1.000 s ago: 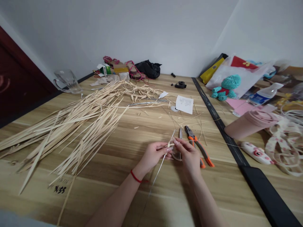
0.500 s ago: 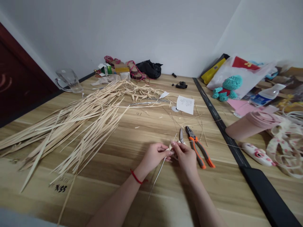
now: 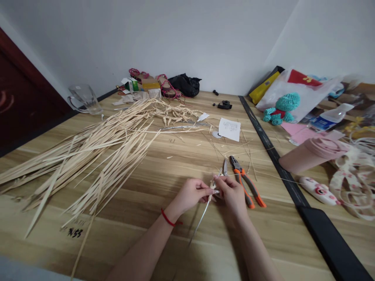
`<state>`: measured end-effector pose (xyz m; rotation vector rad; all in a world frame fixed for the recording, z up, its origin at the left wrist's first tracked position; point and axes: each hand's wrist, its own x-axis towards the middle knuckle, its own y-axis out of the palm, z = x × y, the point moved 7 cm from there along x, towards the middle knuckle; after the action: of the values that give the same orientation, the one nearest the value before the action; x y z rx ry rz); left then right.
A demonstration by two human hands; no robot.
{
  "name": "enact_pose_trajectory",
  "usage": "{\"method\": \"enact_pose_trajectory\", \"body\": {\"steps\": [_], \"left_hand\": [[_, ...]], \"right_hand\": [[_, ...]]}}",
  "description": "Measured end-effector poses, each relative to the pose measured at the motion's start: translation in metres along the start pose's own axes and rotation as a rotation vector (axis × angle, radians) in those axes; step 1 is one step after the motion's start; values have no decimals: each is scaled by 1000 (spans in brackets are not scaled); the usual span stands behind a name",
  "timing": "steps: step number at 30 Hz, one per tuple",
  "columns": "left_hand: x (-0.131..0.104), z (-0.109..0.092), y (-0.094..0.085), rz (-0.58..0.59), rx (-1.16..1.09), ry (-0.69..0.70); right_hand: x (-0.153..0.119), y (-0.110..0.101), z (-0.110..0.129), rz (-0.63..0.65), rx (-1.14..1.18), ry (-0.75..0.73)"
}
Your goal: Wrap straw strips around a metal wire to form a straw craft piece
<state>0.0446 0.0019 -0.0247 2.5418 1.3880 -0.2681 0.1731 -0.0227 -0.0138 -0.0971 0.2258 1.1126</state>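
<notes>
My left hand [image 3: 193, 193] is closed in a pinch around a thin metal wire [image 3: 199, 225], which slants down toward me. A pale strip [image 3: 212, 183] lies against the wire at the fingertips. My right hand [image 3: 233, 193] pinches the strip beside the wire, its fingertips almost touching those of the left. From the right hand a fine pale strand [image 3: 272, 175] trails off across the table to the right. Just behind that hand lie orange-and-grey pliers [image 3: 252, 187] and a short metal blade [image 3: 225, 168], whose handle is hidden.
Long pale strips [image 3: 96, 156] spread over the left of the wooden table. Behind them sit a glass mug [image 3: 84, 97] and a black bag [image 3: 186, 86]. A written note [image 3: 229, 129] lies mid-back. On the right are a pink roll [image 3: 310, 154], a teal crocheted toy [image 3: 287, 103] and a bottle [image 3: 331, 117].
The wire has shifted slightly right and turned a little between my fingers. More pale strip now shows along it below the left fingertips. Both hands stay in nearly the same place.
</notes>
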Motion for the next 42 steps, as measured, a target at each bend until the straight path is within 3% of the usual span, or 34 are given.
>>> {"method": "enact_pose_trajectory", "body": {"steps": [7,12,16,23,26,28,30,32,35,37,42], "left_hand": [[-3,-8,-7,100,92,56],[-11,-19,-15,287,162,51],[-15,-31,-22,307,128,56],[-6,-31,-61,17,-27,66],[-2,-27,-79,-187,202,78],[-4,-36,-83,-359,429,190],[-10,-48,-72,-470,577,346],[-13,-51,-49,-404,595,435],[-11,-39,-12,-140,486,379],[-11,-31,4,-30,450,329],[-12,-22,8,31,477,258]], "right_hand": [[8,-19,2,-124,66,-127],[14,-20,1,-67,281,-115],[17,-22,3,-34,330,-102],[19,-32,1,-88,346,-38],[18,-32,-1,-104,308,-19],[17,-30,-2,-112,286,-24],[15,-27,-3,-111,281,-38],[13,-23,-4,-97,278,-48],[12,-17,-6,-79,232,-34],[12,-15,-7,-67,196,-34],[12,-11,-4,-52,131,-105]]}}
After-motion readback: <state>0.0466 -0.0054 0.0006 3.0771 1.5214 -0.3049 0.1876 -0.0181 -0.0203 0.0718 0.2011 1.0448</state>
